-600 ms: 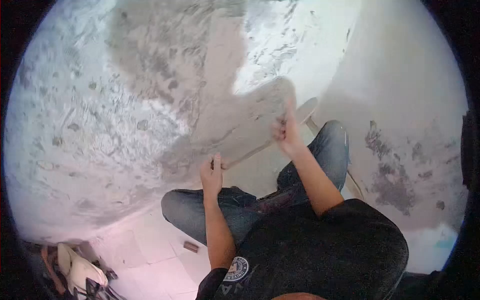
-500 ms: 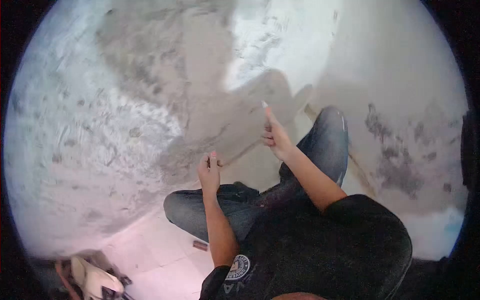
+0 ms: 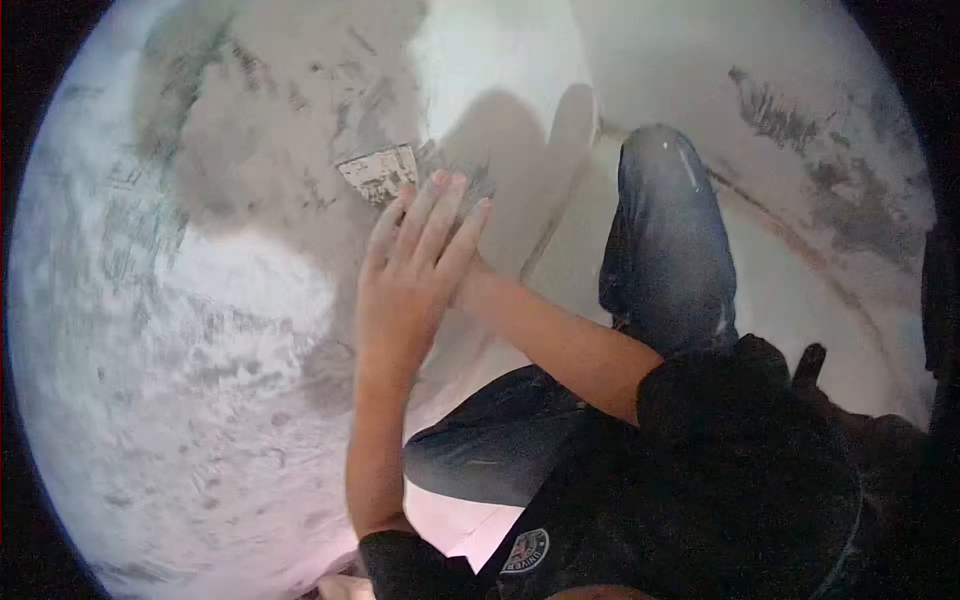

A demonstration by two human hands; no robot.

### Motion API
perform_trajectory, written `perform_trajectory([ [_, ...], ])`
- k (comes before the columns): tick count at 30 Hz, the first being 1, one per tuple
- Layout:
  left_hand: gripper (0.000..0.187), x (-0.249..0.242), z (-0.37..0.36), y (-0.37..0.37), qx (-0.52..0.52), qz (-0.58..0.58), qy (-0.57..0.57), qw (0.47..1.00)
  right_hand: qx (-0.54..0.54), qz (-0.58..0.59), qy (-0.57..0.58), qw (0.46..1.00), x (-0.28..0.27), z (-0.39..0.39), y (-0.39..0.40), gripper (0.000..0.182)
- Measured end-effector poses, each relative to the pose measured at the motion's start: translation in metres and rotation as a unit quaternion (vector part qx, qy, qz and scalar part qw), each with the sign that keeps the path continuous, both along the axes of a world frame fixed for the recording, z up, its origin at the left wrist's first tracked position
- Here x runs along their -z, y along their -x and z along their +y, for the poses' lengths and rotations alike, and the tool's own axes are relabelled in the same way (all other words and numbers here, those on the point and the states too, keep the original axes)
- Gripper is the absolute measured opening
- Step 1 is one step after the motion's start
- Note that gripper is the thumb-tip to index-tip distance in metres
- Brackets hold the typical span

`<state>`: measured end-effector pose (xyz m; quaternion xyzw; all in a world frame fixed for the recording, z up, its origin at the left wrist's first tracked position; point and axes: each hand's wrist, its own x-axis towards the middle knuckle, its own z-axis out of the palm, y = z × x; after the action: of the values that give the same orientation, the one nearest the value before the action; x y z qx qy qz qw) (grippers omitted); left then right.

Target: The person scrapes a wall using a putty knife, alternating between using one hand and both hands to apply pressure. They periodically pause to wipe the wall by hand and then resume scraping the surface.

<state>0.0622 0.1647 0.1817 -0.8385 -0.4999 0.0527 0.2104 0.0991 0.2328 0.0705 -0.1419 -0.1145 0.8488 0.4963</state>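
Note:
A putty knife with a wide, spattered blade [image 3: 380,173] lies close against the patchy grey-and-white wall [image 3: 290,130]. My right hand [image 3: 467,284] is on the knife's handle side; its fingers and the handle are mostly hidden under my other hand. Over it lies my left hand [image 3: 412,250], fingers spread and stretched out, their tips right at the blade's near edge. The two forearms cross just behind the knife.
My bent knees in dark jeans [image 3: 672,235] flank the work area. To the right, a second wall stretch bears dark smudges [image 3: 790,130]. Pale tiled floor [image 3: 465,515] shows below, and shadows fall across the wall.
Both hands were apart, the left closed with its thumb up and the right gripping something with a pale tip. They have come together at the wall, the left now spread over the right.

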Motion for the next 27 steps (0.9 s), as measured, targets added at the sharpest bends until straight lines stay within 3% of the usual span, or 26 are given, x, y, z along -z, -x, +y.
perform_trajectory([
  [4,0.058,-0.016,0.035,0.012,0.044,0.03,0.089,0.995,0.003,0.208,0.088,0.974,0.012,-0.005,0.028,0.035],
  [8,0.06,-0.025,0.049,0.014,-0.031,0.054,0.159,0.985,-0.005,0.358,0.153,0.921,0.006,-0.016,0.044,0.038],
  [10,0.062,-0.026,0.05,0.008,-0.028,0.071,0.171,0.982,0.013,0.157,0.029,0.987,-0.017,-0.015,0.019,0.035],
  [11,0.063,-0.026,0.056,0.006,-0.021,0.077,0.173,0.982,0.013,0.158,0.038,0.987,-0.02,-0.009,0.017,0.035],
  [13,0.064,-0.03,0.066,0.002,-0.047,0.087,0.189,0.977,0.038,-0.018,-0.055,0.998,-0.021,-0.003,0.016,0.04],
  [14,0.065,-0.03,0.069,0.001,-0.072,0.095,0.201,0.972,0.036,-0.017,-0.048,0.998,-0.023,-0.003,0.017,0.04],
  [16,0.065,-0.028,0.068,0.0,-0.073,0.109,0.204,0.97,0.042,0.17,0.1,0.979,-0.031,-0.01,0.019,0.036],
  [17,0.065,-0.028,0.067,0.0,-0.073,0.121,0.201,0.969,0.038,0.173,0.107,0.978,-0.033,-0.017,0.017,0.036],
  [19,0.064,-0.026,0.062,-0.001,-0.082,0.107,0.212,0.968,0.111,-0.031,-0.041,0.992,-0.034,-0.018,0.011,0.038],
  [20,0.063,-0.024,0.063,-0.001,-0.089,0.086,0.221,0.968,0.116,-0.031,-0.045,0.992,-0.03,-0.012,0.014,0.038],
  [22,0.062,-0.014,0.079,0.002,-0.066,0.072,0.19,0.977,0.052,0.13,0.081,0.987,-0.022,-0.003,0.022,0.038],
  [23,0.06,-0.011,0.083,0.0,-0.05,0.062,0.167,0.983,0.047,0.132,0.088,0.986,-0.014,-0.003,0.02,0.038],
  [25,0.059,-0.014,0.073,-0.009,-0.079,0.076,0.195,0.975,-0.068,0.243,0.163,0.954,-0.008,0.003,0.005,0.043],
  [26,0.058,-0.014,0.073,-0.015,-0.094,0.087,0.208,0.97,0.005,-0.01,-0.054,0.998,-0.006,-0.008,0.002,0.043],
  [27,0.058,-0.014,0.066,-0.018,-0.09,0.087,0.201,0.972,0.01,-0.011,-0.061,0.998,-0.01,-0.012,0.0,0.043],
])
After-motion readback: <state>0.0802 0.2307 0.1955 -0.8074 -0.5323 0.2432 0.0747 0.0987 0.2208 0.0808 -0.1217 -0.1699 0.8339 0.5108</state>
